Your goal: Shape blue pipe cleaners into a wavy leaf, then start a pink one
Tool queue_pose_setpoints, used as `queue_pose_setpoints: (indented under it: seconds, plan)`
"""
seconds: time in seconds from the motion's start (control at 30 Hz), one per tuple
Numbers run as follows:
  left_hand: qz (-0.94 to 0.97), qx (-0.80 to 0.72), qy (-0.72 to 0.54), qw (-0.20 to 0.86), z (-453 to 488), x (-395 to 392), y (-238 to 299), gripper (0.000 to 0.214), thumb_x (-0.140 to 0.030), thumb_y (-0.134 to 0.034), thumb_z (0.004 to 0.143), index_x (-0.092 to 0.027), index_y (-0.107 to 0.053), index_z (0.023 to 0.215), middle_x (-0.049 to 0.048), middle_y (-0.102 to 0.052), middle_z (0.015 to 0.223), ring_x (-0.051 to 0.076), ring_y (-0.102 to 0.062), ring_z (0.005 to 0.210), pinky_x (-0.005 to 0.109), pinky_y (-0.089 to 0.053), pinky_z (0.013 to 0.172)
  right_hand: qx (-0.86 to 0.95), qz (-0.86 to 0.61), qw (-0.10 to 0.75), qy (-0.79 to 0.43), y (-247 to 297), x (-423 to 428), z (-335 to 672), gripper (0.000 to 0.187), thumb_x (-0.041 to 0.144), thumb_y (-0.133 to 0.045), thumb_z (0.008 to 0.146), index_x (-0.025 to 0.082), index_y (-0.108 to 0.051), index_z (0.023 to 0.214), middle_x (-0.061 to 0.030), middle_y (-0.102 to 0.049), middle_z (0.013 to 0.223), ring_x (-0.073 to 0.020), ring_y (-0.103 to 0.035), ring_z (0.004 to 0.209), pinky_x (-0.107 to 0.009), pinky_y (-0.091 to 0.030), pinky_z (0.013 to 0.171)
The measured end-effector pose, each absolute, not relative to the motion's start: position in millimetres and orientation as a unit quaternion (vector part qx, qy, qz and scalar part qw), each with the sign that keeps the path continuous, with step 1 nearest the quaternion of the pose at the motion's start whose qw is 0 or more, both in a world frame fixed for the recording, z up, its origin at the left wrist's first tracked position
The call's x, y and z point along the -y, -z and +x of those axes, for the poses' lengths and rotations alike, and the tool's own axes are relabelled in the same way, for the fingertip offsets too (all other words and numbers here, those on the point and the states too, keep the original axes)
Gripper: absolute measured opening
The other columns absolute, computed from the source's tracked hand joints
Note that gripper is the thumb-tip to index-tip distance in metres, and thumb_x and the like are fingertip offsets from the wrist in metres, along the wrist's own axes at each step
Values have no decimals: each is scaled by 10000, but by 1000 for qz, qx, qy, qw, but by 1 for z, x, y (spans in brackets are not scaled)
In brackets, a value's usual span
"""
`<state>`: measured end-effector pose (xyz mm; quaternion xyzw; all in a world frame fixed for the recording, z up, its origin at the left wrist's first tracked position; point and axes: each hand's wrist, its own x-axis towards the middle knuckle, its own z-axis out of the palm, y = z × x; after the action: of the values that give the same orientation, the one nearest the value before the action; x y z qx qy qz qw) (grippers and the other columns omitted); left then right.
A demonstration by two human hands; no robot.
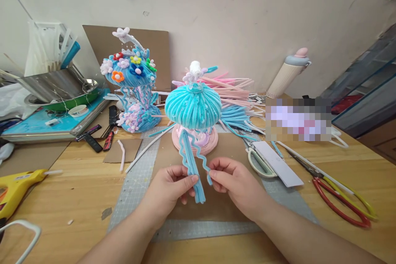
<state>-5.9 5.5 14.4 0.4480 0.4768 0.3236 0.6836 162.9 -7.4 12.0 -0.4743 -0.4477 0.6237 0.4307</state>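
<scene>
My left hand point(176, 183) pinches a bundle of blue pipe cleaners point(192, 165) below a fluffy jellyfish-like craft piece. Between the thumb and fingers of my right hand point(233, 179) is the lower end of one wavy blue pipe cleaner point(201, 156). Its upper end meets the bundle's top. Just behind stands the turquoise ribbed dome point(193, 107), topped by a white tuft and pale flowers, over a round pink base point(213, 146). The bundle covers part of that base. Brown cardboard point(241, 202) lies under my hands, on a grey cutting mat point(122, 210).
At back left is a flower-covered blue piece point(128, 70). Pink pipe cleaners point(235, 90) and blue ones lie behind. To the right are green-handled scissors point(261, 163), a white card point(276, 163) and red-and-yellow-handled scissors point(340, 202). A yellow glue gun point(23, 185) lies left; a bottle point(286, 74) leans against the wall.
</scene>
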Motion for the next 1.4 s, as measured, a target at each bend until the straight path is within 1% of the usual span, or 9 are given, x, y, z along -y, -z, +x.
queue_pose_setpoints:
  seconds: [0.17, 0.43, 0.63, 0.77, 0.9, 1.03, 1.13, 1.27, 1.4]
  plan:
    - [455, -469, -325, 684, -3, -5, -15, 192, -320, -695, 651, -137, -634, 654, 0, -591, 543, 107, -532, 511, 185, -391, 422, 445, -431, 389, -682, -11, 10, 157, 212, 348, -611, 724, 148, -541, 719, 29, -499, 591, -69, -378, 509, -213, -294, 485]
    - [439, -460, -343, 691, -2, -5, -11, 172, -302, -697, 654, -141, -636, 654, -6, -594, 545, 101, -536, 520, 186, -412, 443, 483, -450, 396, -638, -8, 9, 154, 215, 353, -613, 724, 163, -514, 719, 35, -513, 609, -71, -424, 511, -210, -337, 490]
    - [416, -461, -340, 706, -2, -5, -9, 164, -278, -721, 631, -134, -643, 634, -1, -605, 542, 100, -549, 524, 187, -417, 458, 472, -456, 404, -638, -5, 9, 153, 225, 347, -622, 726, 172, -480, 744, 43, -494, 626, -62, -420, 512, -200, -333, 474]
    - [432, -456, -334, 703, -2, -6, -8, 173, -268, -731, 614, -119, -656, 661, 15, -620, 581, 108, -557, 546, 202, -432, 484, 448, -451, 411, -653, -2, 9, 153, 260, 358, -638, 713, 185, -445, 737, 54, -478, 613, -61, -423, 510, -188, -305, 451]
    - [455, -466, -321, 688, -3, -6, -9, 200, -300, -717, 629, -119, -634, 655, -1, -588, 544, 96, -516, 495, 214, -416, 480, 420, -424, 393, -700, -1, 9, 154, 267, 354, -626, 729, 183, -421, 740, 66, -452, 596, -39, -355, 460, -174, -241, 415]
    - [466, -463, -331, 678, -4, -7, -10, 201, -327, -672, 681, -134, -618, 663, -27, -548, 520, 71, -442, 444, 199, -343, 436, 449, -414, 382, -694, -1, 11, 153, 228, 375, -556, 782, 167, -466, 808, 20, -507, 693, -72, -454, 560, -193, -336, 471]
    - [468, -444, -350, 679, -5, -7, -12, 168, -305, -645, 716, -146, -612, 675, -29, -556, 537, 78, -476, 473, 201, -344, 468, 501, -414, 357, -671, 1, 14, 150, 242, 392, -519, 800, 152, -508, 829, -14, -544, 753, -93, -506, 601, -204, -378, 481]
    - [457, -416, -359, 699, -6, -6, -10, 168, -297, -617, 746, -147, -594, 674, -14, -587, 582, 98, -527, 489, 237, -398, 537, 514, -414, 334, -673, 5, 18, 144, 286, 395, -429, 837, 138, -534, 767, -23, -582, 694, -82, -518, 496, -199, -371, 433]
    - [431, -435, -383, 691, -5, -5, -4, 149, -275, -642, 731, -144, -593, 681, -24, -574, 556, 77, -507, 503, 199, -381, 521, 484, -440, 306, -692, 10, 19, 140, 269, 393, -426, 831, 146, -508, 763, -4, -585, 594, -72, -496, 403, -186, -346, 395]
